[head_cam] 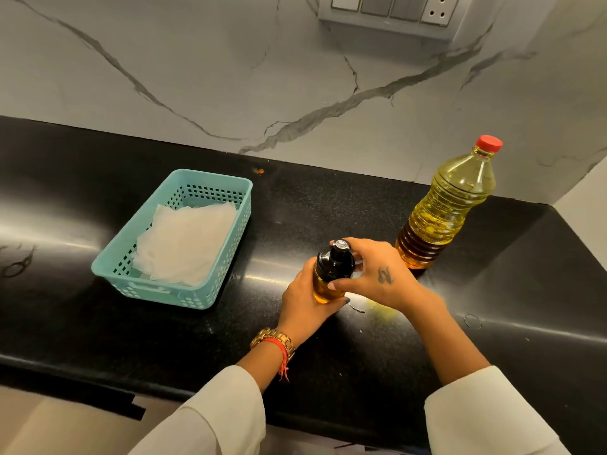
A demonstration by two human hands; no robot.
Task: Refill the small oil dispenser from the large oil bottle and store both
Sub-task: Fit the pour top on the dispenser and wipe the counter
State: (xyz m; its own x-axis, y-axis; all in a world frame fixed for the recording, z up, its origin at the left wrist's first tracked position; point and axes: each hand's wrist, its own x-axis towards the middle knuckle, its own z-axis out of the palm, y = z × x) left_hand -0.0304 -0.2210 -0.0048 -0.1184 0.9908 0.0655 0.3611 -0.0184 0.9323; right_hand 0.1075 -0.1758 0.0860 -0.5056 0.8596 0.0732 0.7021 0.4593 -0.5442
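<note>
The small oil dispenser (330,274), a glass bottle of amber oil with a black pump cap, stands on the black counter (312,205) near its middle. My left hand (303,302) grips the dispenser's glass body from the left. My right hand (377,274) has its fingers and thumb curled round the black cap. The large oil bottle (443,211), clear plastic with yellow oil and a red cap screwed on, stands upright just behind and to the right of my right hand.
A teal plastic basket (226,244) holding a white paper towel (187,244) sits to the left of the dispenser. A small yellow oil smear (382,310) lies on the counter under my right wrist. A marble wall with a switch panel (391,9) rises behind.
</note>
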